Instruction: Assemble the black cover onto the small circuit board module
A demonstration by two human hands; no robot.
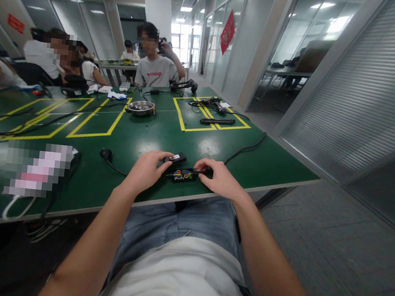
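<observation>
My left hand (148,170) pinches the near left end of a small black ribbed cover (178,157) with a white label. Just in front of it, near the table's front edge, lies an opened black casing (183,175) that shows coloured electronic parts inside. My right hand (217,176) has thumb and fingers closed on the black cable (204,172) at the casing's right end. The cable runs on to the right across the green table. A black plug (105,154) with its cord lies left of my left hand.
On the green table (142,137) are a metal bowl (141,108), a black bar (217,121), tangled cables (205,103) and yellow tape outlines. A pixelated pink object (42,169) lies at the left. A person (156,70) sits across the table, and others sit further left.
</observation>
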